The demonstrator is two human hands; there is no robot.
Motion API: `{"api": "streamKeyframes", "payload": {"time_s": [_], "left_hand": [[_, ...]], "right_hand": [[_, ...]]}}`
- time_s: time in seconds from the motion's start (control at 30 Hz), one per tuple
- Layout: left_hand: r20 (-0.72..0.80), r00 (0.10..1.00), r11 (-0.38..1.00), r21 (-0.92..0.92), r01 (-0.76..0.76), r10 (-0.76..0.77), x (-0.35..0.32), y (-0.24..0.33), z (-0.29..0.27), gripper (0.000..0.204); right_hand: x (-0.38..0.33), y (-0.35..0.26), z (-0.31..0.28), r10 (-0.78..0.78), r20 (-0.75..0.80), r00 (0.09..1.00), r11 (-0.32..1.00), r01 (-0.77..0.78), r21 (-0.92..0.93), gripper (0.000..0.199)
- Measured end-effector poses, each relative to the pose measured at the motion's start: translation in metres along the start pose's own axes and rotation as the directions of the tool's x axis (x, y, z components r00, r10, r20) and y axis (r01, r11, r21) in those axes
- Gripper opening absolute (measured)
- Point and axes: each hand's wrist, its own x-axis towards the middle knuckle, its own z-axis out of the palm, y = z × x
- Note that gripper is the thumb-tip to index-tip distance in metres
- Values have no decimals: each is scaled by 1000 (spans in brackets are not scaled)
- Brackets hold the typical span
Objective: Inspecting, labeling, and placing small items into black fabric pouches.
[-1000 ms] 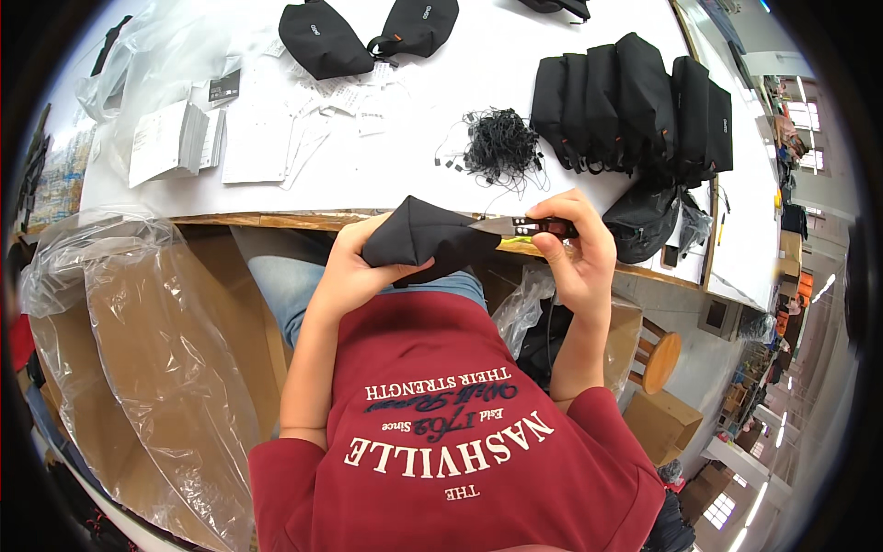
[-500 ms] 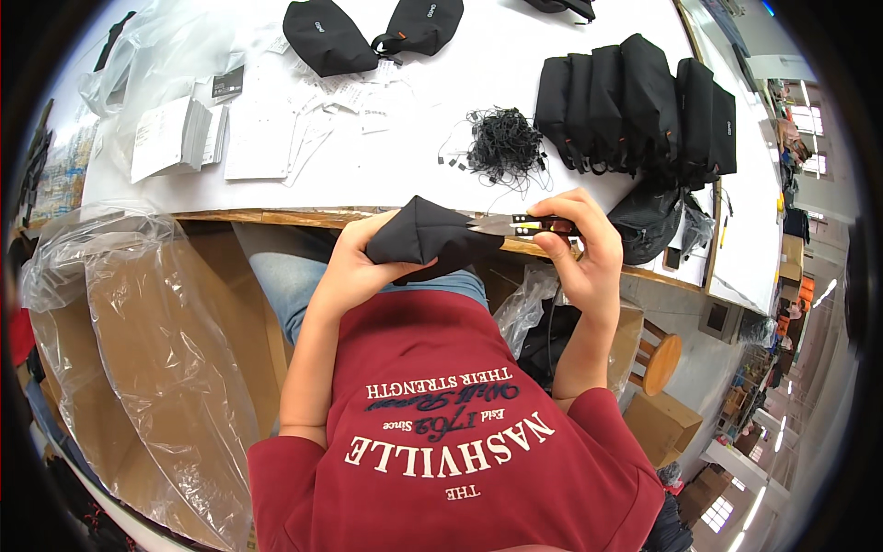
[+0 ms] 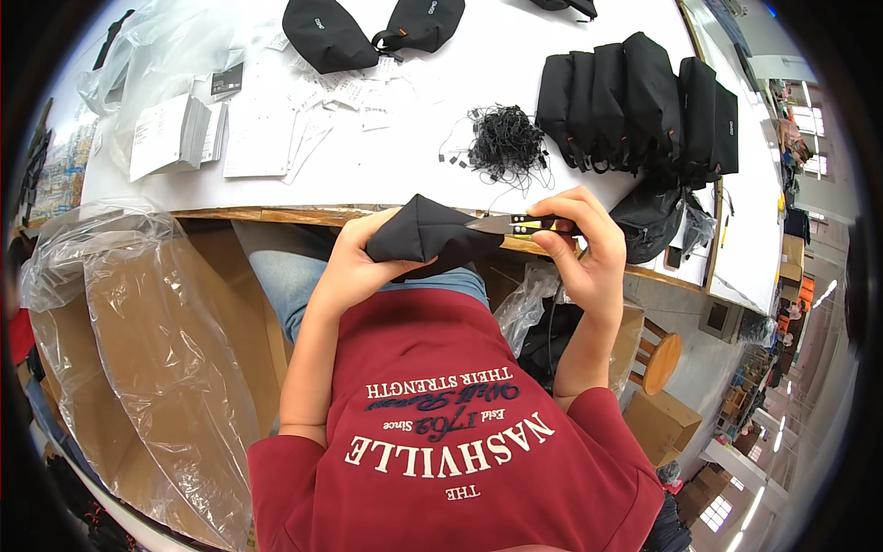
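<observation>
My left hand (image 3: pixel 357 262) is closed round one end of a black fabric pouch (image 3: pixel 418 232), held just in front of the table edge above my lap. Its seamed corner points up. Pinched between the thumb and fingers of my right hand (image 3: pixel 589 248) is a pair of thread snips (image 3: pixel 529 225) with dark handles and a bit of yellow. Their metal blades point left and lie against the right end of the pouch. Whether a thread sits between the blades is too small to tell.
Beyond the pouch, the white table (image 3: pixel 405 175) bears a tangle of black cords (image 3: pixel 506 145), a row of black pouches (image 3: pixel 607 106), two more pouches (image 3: pixel 329 37), paper slips and a card stack (image 3: pixel 170 138). A plastic-lined carton (image 3: pixel 166 368) stands at left; a wooden stool (image 3: pixel 660 363) at right.
Both hands and the pouch stay almost where they were. The blades of the snips look slightly closer together now.
</observation>
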Motion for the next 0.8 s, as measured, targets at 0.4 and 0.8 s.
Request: {"api": "streamKeyframes", "payload": {"time_s": [0.4,0.8], "left_hand": [[-24,1000,1000,-13,15,-15,-1,1,1,39],[-29,1000,1000,-2,1,-1,-1,-1,0,41]], "right_hand": [[1,1,1,-15,-41,999,1000,15,-11,19],[2,1,1,14,-26,1000,1000,-13,28,20]]}}
